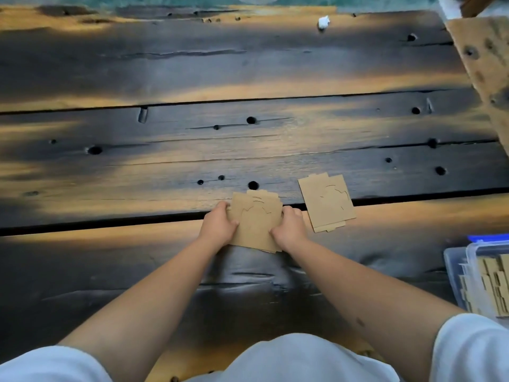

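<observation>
A small stack of flat brown cardboard cut-outs (256, 219) lies on the dark wooden table (248, 150) in front of me. My left hand (219, 224) grips its left edge, thumb on top. On the opposite edge my right hand (290, 227) holds the stack the same way. A second flat cardboard cut-out (326, 202) with curved slits lies apart on the table, just to the right of my right hand, touched by neither hand.
A clear plastic box (454, 268) with more cardboard pieces (493, 288) stands at the right edge, near my right elbow. A lighter wooden board (484, 67) lies at the far right. A small white scrap (323, 22) sits at the table's back. Holes and cracks mark the planks.
</observation>
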A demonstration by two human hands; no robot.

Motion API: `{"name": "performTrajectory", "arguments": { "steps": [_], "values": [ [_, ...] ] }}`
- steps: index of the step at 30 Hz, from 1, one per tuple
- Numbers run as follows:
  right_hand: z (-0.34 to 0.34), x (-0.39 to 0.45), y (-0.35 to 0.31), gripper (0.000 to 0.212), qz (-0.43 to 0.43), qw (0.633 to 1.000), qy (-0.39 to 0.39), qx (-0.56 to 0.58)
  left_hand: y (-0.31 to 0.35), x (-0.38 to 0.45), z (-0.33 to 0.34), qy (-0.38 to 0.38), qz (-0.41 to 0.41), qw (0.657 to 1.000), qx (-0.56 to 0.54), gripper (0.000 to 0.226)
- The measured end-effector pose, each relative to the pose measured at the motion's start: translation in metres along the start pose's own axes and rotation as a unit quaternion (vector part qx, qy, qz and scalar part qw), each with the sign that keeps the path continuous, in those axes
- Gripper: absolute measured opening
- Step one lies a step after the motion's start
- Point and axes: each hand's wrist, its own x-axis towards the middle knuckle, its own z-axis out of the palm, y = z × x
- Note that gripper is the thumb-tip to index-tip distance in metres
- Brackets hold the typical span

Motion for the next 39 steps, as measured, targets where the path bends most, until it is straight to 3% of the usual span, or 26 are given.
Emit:
{"name": "performTrajectory", "arguments": {
  "steps": [8,13,17,22,27,39],
  "values": [
    [-0.005,0.005,-0.003,0.042,-0.015,0.998,-0.051,0.017,-0.007,0.001,0.005,0.002,-0.015,0.999,-0.036,0.059],
    [-0.009,-0.001,-0.003,0.062,-0.029,0.997,-0.04,0.066,-0.009,-0.005,0.007,0.032,-0.005,0.998,-0.062,0.055],
    [-0.01,-0.01,0.001,0.054,-0.044,0.994,-0.047,0.083,-0.009,-0.018,0.008,0.041,-0.004,0.997,-0.068,0.054],
    [-0.016,-0.033,0.017,0.046,-0.054,0.993,-0.047,0.096,-0.008,-0.046,0.018,0.007,0.023,0.999,-0.043,0.052],
    [-0.029,-0.061,0.043,0.057,-0.045,0.992,-0.038,0.112,-0.001,-0.076,0.031,-0.028,0.021,0.998,-0.047,0.048],
    [-0.086,-0.106,0.109,0.056,-0.003,0.995,-0.014,0.096,0.048,-0.127,0.075,-0.069,0.038,0.993,-0.091,0.049]
  ]
}}
